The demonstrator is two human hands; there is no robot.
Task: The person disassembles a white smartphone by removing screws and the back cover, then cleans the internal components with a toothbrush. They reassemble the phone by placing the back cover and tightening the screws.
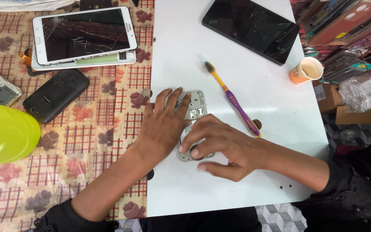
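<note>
Head view: at frame centre, on the white tabletop [237, 77], lies a small grey phone frame with its back cover off and its inner slots bare [195, 112]. The left hand [162, 126] presses it flat, fingers spread. The right hand [220, 146] curls over its lower end, fingertips touching it. A yellow-and-purple toothbrush [233, 100] lies just right, untouched.

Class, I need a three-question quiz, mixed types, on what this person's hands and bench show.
1. True or false: both hands rest on the opened phone.
2. What lies right of it? A) toothbrush B) scissors C) pliers
3. What colour is the paper cup?

Key: 1 true, the left hand and right hand touch it; 2 A; 3 orange.
</note>
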